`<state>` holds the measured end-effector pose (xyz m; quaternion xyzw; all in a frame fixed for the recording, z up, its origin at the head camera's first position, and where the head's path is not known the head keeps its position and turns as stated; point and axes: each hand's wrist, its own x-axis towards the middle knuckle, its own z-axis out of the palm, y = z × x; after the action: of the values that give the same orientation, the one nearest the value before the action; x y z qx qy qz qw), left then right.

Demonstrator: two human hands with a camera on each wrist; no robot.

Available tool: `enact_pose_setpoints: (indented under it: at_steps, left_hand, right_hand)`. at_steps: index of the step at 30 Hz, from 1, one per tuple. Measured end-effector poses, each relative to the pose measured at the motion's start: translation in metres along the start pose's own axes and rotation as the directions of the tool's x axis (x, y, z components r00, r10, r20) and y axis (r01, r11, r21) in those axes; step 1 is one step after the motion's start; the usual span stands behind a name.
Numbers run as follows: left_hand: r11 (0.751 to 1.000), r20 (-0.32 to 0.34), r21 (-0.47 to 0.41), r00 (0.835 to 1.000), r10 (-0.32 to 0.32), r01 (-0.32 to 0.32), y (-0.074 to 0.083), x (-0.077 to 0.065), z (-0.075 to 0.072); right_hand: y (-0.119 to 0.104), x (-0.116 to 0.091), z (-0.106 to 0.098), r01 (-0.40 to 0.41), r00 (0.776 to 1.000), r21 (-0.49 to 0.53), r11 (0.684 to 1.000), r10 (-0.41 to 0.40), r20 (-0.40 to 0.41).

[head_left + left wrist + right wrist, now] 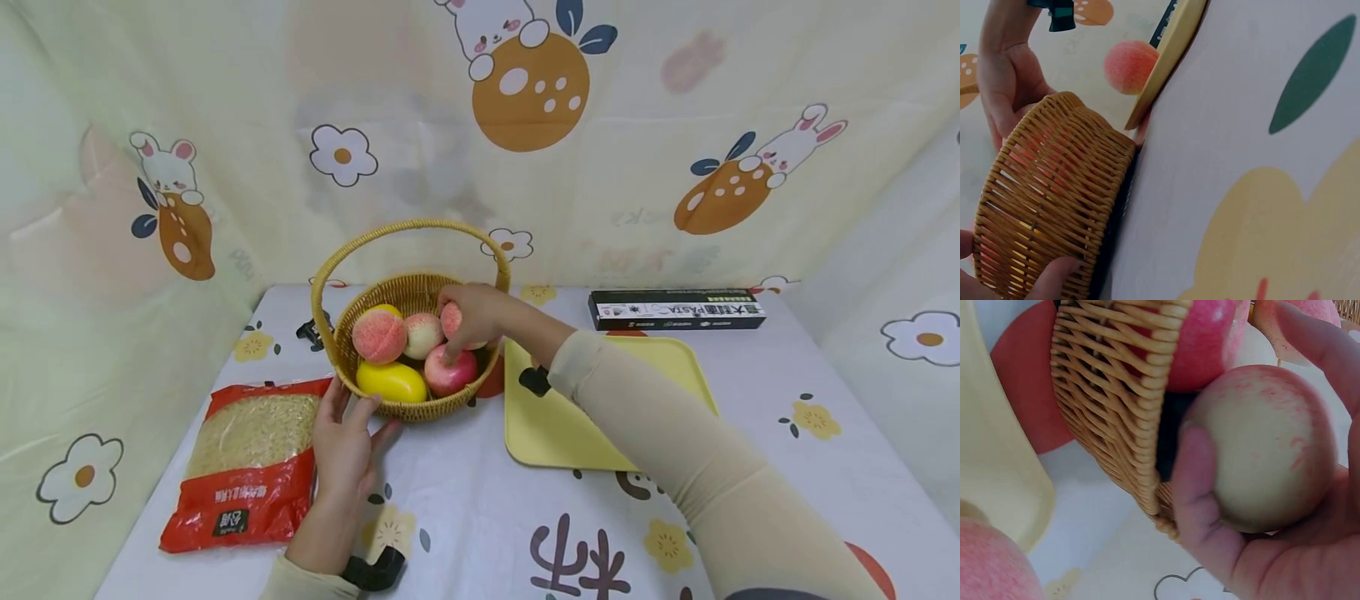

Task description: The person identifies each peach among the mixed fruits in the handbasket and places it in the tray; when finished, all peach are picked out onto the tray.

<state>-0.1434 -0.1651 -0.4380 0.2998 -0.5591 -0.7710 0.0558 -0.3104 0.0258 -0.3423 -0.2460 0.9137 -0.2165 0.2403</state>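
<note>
The basket [435,410] is rough, woven wicker; the bag [243,467] glossy plastic.

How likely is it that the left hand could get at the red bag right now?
Probably yes: the left hand is right beside the bag, and nothing seems to lie between them. It is holding the basket, though, so it would likely have to let go first.

Right arm [660,425] stretched forward, right fingers [1322,347] curved, left fingers [332,407] spread.

Cream printed cloth [420,92] around a white surface [465,500]
Printed rabbits [491,21] hug brown fruit [528,117] behind the surface; flowers [97,458] flank it.
</note>
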Motion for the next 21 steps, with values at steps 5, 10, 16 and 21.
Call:
enact_pose_setpoints:
  at_steps: [5,10,16,21]
  left_hand:
    - [1.0,-0.006,0.004,1.0,-0.008,0.008,0.0,-0.001,0.001]
    - [1.0,-0.01,0.008,1.0,-0.004,0.004,-0.001,0.0,0.002]
    - [1.0,0.0,0.001,1.0,-0.006,0.006,-0.002,0.0,0.0]
    - [1.0,0.017,-0.003,1.0,0.005,-0.005,-0.003,0.0,-0.001]
  right_hand:
    - [0.006,0.003,0.004,0.029,0.999,0.037,0.999,-0.028,-0.021]
    - [0.005,0.005,0.008,0.058,0.998,0.058,0.997,-0.056,-0.042]
    - [-0.003,0.005,0.013,0.126,0.991,0.105,0.986,-0.121,-0.05]
    - [-0.01,0.005,0.017,0.196,0.977,0.053,0.979,-0.19,-0.096]
